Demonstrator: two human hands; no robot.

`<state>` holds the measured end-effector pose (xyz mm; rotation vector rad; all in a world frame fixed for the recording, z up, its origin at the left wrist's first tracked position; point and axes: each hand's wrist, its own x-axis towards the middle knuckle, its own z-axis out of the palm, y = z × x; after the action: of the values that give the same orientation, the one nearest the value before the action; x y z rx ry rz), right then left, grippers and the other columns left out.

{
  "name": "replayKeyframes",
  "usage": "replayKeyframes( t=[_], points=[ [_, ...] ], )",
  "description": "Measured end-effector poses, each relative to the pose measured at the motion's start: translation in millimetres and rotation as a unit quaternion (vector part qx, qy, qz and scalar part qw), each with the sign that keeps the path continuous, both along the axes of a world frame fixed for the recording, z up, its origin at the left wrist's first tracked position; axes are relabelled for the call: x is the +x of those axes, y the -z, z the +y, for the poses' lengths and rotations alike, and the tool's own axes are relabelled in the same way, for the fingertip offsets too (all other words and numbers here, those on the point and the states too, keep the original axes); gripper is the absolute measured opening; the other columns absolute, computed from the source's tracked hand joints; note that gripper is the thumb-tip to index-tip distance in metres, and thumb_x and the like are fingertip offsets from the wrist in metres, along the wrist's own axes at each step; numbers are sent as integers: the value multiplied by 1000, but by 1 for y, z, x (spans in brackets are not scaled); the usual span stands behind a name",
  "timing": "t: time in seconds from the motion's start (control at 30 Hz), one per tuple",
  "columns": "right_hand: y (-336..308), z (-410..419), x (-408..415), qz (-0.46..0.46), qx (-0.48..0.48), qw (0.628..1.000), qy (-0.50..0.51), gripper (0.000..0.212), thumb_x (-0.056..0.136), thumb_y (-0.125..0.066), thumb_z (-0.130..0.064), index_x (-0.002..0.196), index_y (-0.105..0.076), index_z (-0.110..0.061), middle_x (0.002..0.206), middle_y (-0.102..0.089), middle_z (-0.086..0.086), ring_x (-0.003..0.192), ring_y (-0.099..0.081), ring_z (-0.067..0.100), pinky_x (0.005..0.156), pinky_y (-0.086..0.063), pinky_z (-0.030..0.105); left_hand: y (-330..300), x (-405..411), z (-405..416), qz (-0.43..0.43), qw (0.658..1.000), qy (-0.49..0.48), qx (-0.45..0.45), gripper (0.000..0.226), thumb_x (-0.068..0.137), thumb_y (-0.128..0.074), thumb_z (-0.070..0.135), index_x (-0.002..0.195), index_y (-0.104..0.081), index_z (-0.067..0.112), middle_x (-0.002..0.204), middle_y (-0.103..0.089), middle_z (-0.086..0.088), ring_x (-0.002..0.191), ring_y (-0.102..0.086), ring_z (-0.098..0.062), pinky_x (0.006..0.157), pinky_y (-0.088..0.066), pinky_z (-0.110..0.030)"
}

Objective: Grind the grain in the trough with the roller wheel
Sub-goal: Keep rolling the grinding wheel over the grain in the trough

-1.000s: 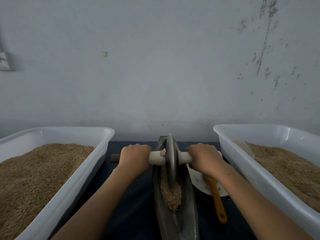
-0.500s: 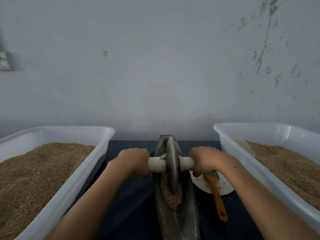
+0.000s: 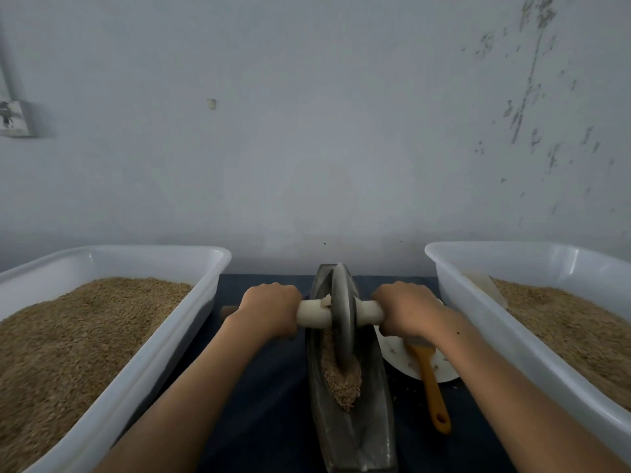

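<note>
A narrow grey metal trough [image 3: 377,421] runs away from me at the centre of the dark table. A heap of tan grain [image 3: 341,377] lies in its groove. The grey roller wheel [image 3: 342,315] stands on edge in the groove, its lower rim in the grain. A pale wooden axle [image 3: 312,313] passes through the wheel's hub. My left hand [image 3: 268,310] grips the axle left of the wheel. My right hand [image 3: 406,308] grips it on the right side.
A white plastic tub [image 3: 191,319] full of grain flanks the trough on the left, another white tub [image 3: 478,322] on the right. A white plate [image 3: 396,353] with an orange-handled brush [image 3: 432,387] lies right of the trough. A grey wall rises close behind.
The wheel rolled toward me along the trough over the first half second; my hands came back with the axle. Since then it has hardly shifted.
</note>
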<state>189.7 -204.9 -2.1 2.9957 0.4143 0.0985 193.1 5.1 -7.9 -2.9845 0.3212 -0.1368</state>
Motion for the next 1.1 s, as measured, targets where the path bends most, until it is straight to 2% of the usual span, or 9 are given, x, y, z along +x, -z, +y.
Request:
replayKeyframes(
  t=[0.1,0.2,0.37,0.57,0.63,0.73,0.83,0.9,1.1],
  points=[
    [-6,-1,-2,85,0,996,7,34,81,-69,-23,113,-60,-19,82,-55,-4,74,-55,14,53,-34,23,-3,-1,2,74,997,-3,-4,45,75,-73,31,115,-57,17,103,-65,-3,87,-59,-18,70,-41,-30],
    [-6,0,-2,103,1,995,12,34,80,-69,-23,112,-61,-17,81,-56,-4,71,-55,13,53,-36,22,-4,-1,2,90,996,-5,-12,44,73,-73,30,112,-59,17,93,-65,0,82,-60,-18,68,-43,-30],
    [-3,1,2,48,5,999,10,20,82,-66,-22,100,-59,-21,73,-53,-6,62,-50,9,50,-32,23,0,-1,-2,6,1000,-21,-1,39,79,-69,31,113,-56,19,90,-57,2,79,-52,-16,68,-38,-30],
    [8,4,2,-87,42,995,11,10,87,-55,-19,87,-49,-26,97,-65,0,85,-60,21,68,-36,29,8,0,-6,-116,993,-20,-10,25,87,-57,25,112,-55,21,104,-61,-1,96,-58,-21,70,-35,-30],
    [7,4,1,-75,38,996,9,9,88,-56,-19,93,-52,-25,100,-65,1,87,-60,21,70,-37,29,7,0,-5,-99,995,-17,-1,27,87,-58,26,113,-55,20,105,-62,-1,96,-58,-21,71,-36,-29],
    [0,2,-1,-5,11,1000,7,24,86,-62,-21,110,-59,-19,101,-64,2,81,-56,18,67,-36,28,1,0,-2,-26,1000,-13,8,36,83,-64,29,116,-55,19,105,-62,-1,94,-59,-19,71,-38,-30],
    [-6,1,-3,76,4,997,12,34,82,-67,-22,115,-59,-17,91,-59,-1,79,-57,17,59,-37,25,-3,-2,1,46,999,0,0,45,79,-70,32,119,-54,18,106,-62,-2,88,-56,-17,72,-40,-30],
    [-6,0,-3,106,12,994,19,38,81,-69,-22,117,-59,-17,94,-61,1,83,-61,18,60,-41,24,-5,-2,2,72,997,8,-10,47,78,-71,32,120,-54,19,106,-62,-1,84,-52,-15,72,-40,-30],
    [-1,0,1,27,6,1000,10,26,82,-65,-23,107,-60,-17,86,-58,-2,76,-57,17,54,-34,24,1,1,1,-22,1000,10,-2,35,82,-64,32,113,-56,20,102,-62,0,86,-56,-18,70,-39,-30]
  ],
)
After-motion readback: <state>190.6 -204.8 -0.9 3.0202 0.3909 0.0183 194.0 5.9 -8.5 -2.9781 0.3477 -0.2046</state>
